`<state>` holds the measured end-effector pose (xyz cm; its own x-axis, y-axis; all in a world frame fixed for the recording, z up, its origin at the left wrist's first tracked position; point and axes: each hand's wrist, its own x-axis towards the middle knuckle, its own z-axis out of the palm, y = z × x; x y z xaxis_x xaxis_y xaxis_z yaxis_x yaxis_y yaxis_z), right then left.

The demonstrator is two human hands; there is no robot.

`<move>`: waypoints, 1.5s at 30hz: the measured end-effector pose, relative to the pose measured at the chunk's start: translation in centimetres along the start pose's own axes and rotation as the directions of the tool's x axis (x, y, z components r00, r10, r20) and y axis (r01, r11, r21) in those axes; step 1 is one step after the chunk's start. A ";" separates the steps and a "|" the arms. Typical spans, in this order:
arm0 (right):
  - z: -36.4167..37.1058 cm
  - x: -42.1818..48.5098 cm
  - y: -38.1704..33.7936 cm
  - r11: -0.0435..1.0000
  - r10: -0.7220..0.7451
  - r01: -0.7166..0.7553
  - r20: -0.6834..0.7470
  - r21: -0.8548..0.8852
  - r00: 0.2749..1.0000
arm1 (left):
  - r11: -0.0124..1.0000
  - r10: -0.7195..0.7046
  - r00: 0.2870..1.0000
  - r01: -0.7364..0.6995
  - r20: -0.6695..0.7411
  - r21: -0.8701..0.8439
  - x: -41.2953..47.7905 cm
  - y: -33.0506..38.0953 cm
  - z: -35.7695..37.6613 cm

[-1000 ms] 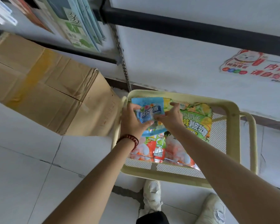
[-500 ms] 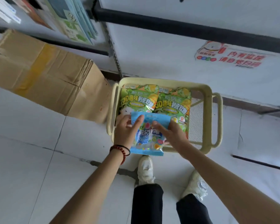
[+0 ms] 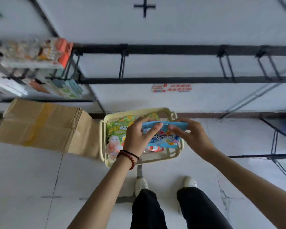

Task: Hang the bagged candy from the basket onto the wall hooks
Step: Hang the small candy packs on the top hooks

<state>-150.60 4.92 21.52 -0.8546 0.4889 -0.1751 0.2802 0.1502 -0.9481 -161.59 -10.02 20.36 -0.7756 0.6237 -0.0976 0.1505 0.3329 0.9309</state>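
Note:
A blue candy bag [image 3: 165, 138] is held above the cream basket [image 3: 103, 146] on the floor. My left hand [image 3: 139, 138] grips its left top corner and my right hand [image 3: 190, 136] pinches its right top corner. Green candy bags [image 3: 116, 129] and a pink-and-white one [image 3: 113, 146] lie in the basket below, partly hidden by my hands. Black wall hooks [image 3: 122, 65] [image 3: 226, 66] [image 3: 266, 66] stick out from a black rail on the white wall above.
A flattened cardboard box [image 3: 43, 124] lies left of the basket. Hanging packets [image 3: 36, 53] fill the rack at the upper left. A black frame shelf [image 3: 281, 129] stands at the right. My shoes [image 3: 141, 185] are just behind the basket.
The view has tilted up and the wall hooks have come into sight. Both hands have lifted the blue bag higher, with their grip moved to its top edge.

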 end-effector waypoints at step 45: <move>-46.5 -9.9 -41.6 0.730 -0.661 0.628 -0.507 -0.268 0.553 | 0.374 0.922 0.385 -0.876 -0.024 0.305 5.8 65.3 12.4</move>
<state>-133.50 33.80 75.00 -0.4358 0.6066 0.6649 -0.2149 0.6472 -0.7314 -148.69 24.06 76.20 -0.1745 0.5307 0.8294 0.9226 -0.2061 0.3260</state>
